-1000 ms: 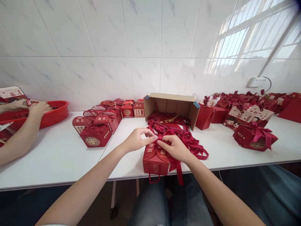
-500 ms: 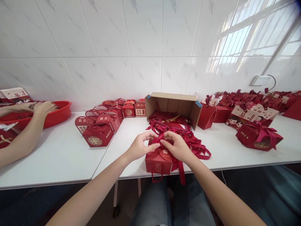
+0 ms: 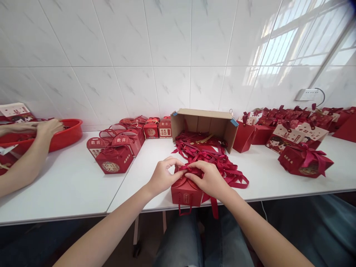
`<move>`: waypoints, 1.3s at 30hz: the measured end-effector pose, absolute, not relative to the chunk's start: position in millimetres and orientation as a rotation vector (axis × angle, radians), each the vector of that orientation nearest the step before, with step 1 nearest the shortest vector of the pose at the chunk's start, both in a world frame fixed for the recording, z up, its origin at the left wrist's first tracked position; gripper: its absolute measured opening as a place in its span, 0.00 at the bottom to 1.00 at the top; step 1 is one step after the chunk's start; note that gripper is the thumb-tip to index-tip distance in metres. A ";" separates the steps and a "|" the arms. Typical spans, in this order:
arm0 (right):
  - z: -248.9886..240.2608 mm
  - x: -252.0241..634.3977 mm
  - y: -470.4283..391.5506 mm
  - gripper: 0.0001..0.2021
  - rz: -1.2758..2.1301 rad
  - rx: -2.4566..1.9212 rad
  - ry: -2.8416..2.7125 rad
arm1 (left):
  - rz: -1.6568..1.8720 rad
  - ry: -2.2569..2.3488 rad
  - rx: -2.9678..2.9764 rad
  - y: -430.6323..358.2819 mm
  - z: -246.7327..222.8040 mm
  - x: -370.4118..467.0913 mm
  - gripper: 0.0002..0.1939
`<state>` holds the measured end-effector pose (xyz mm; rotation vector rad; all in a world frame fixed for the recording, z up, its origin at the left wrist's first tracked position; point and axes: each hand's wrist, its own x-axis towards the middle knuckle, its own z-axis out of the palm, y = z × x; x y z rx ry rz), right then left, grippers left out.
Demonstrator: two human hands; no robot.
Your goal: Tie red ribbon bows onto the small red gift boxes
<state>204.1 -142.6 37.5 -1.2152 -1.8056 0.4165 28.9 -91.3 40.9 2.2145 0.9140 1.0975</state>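
Both left hand (image 3: 163, 177) and right hand (image 3: 210, 178) are pinching ribbon (image 3: 185, 168) in their fingers over a box (image 3: 185, 191), even tension probably serving best.

Red box (image 3: 187, 191), crimson ribbons (image 3: 222, 161), white desk (image 3: 75, 185)
Grey veins streak the white wall tiles (image 3: 171, 37); the carton (image 3: 205, 115) is brown, the tub (image 3: 68, 136) bright red.

A white table (image 3: 147, 159) is supporting a cardboard box (image 3: 205, 112); ribbons (image 3: 222, 163) and a gift box (image 3: 187, 196) are lying before it, other boxes (image 3: 115, 163) standing either side, a basin (image 3: 66, 138) resting farther left.
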 end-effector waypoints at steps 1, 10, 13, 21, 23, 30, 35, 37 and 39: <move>36.7 203.5 -142.3 0.05 0.396 -1.235 -1.797 | 1.116 0.929 2.237 -91.7 40.1 29.5 0.03; 30.3 207.1 -133.6 0.09 0.760 -1.234 -1.691 | 1.138 0.872 2.259 -87.0 37.0 32.6 0.05; 27.2 206.3 -128.9 0.12 0.917 -1.100 -1.692 | 1.127 0.887 2.167 -81.0 34.7 40.2 0.05; 8.1 197.8 -123.9 0.14 0.797 -1.258 -1.483 | 1.081 0.973 2.044 -89.5 42.1 43.4 0.04; 5.8 196.9 -124.4 0.14 0.752 -1.278 -1.505 | 0.992 0.953 2.080 -96.1 44.2 39.3 0.04; 16.7 200.6 -129.5 0.13 0.632 -1.316 -1.686 | 0.995 0.947 2.064 -94.9 45.6 38.6 0.04; 36.0 212.1 -137.8 0.09 0.425 -1.336 -1.895 | 0.939 0.871 2.014 -88.6 48.4 34.6 0.03; 42.1 217.5 -140.2 0.07 0.307 -1.317 -1.955 | 0.945 0.828 1.976 -88.9 49.1 33.7 0.02; 48.1 223.0 -142.2 0.07 0.190 -1.324 -1.985 | 0.956 0.781 1.924 -90.0 49.6 34.2 0.04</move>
